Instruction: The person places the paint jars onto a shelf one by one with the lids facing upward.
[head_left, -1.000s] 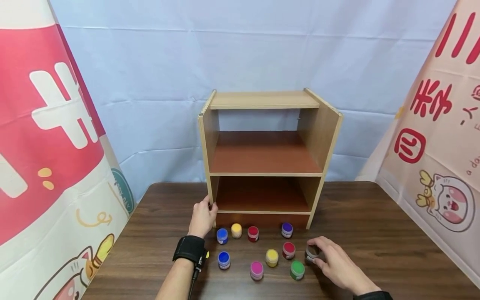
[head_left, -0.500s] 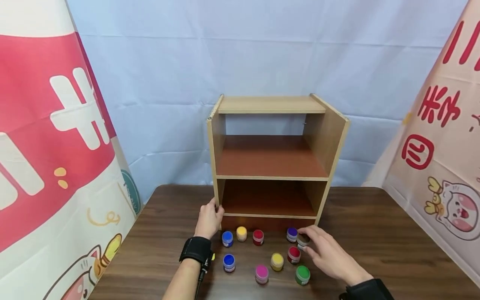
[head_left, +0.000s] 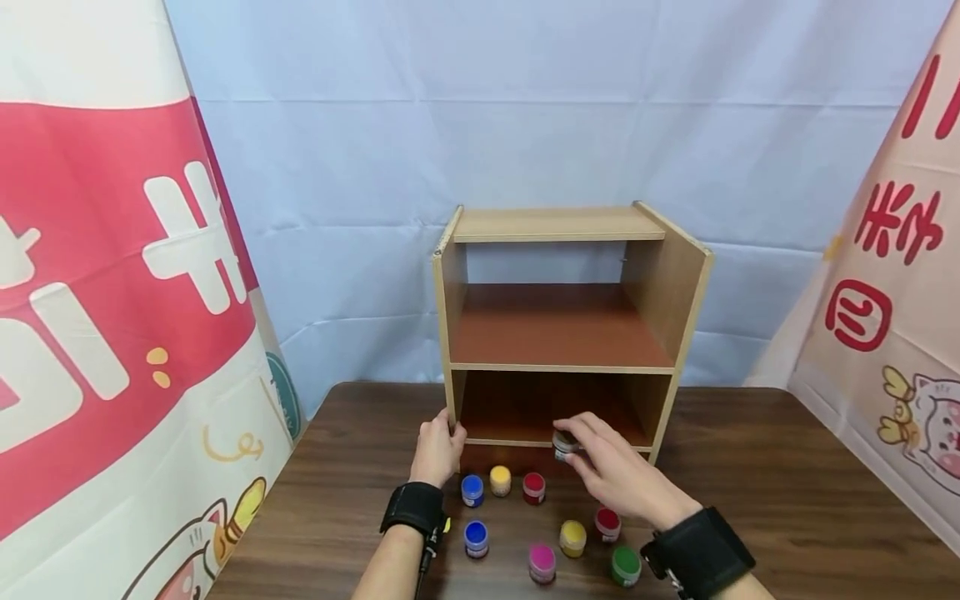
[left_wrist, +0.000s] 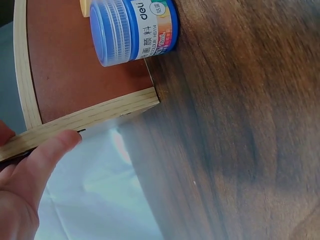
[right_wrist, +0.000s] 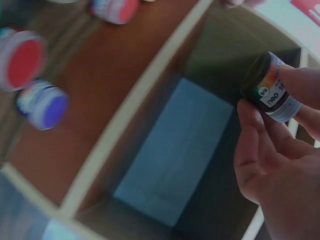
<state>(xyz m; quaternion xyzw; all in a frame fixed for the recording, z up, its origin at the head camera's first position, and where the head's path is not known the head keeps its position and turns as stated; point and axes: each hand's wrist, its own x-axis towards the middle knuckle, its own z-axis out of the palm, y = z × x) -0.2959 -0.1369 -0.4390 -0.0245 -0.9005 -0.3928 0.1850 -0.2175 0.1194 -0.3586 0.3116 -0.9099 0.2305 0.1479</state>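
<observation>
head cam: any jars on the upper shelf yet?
No. The upper shelf of the wooden shelf unit shows only bare board, and the one lifted jar, the dark-lidded jar, is in the right hand at the lower opening.

2 bare hands, black wrist straps (head_left: 412, 507), dangling cable.

Head view: high, facing shelf (head_left: 558, 333) across table (head_left: 750, 483); wrist views: close at its left post and lower bay, sharing shelf (left_wrist: 85, 117).

Printed banners (head_left: 112, 333) with red lettering and cartoon cats flank the dark wooden table (head_left: 787, 483), and a pale blue cloth (head_left: 480, 125) hangs behind.
</observation>
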